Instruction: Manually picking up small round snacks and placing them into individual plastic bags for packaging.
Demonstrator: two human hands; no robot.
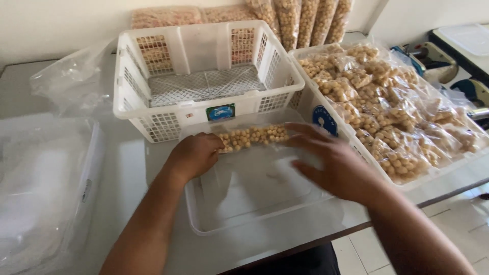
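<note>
L hand (196, 155) curled on snack bag (254, 136)

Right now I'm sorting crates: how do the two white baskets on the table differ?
The centre basket is empty, showing its mesh floor; the right basket is heaped with clear snack bags. The centre basket sits square to the camera; the right basket is angled. Both are white slatted plastic with a blue label.

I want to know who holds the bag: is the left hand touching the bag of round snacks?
Touching. The head view shows the left hand closed on the end of the snack bag.
</note>
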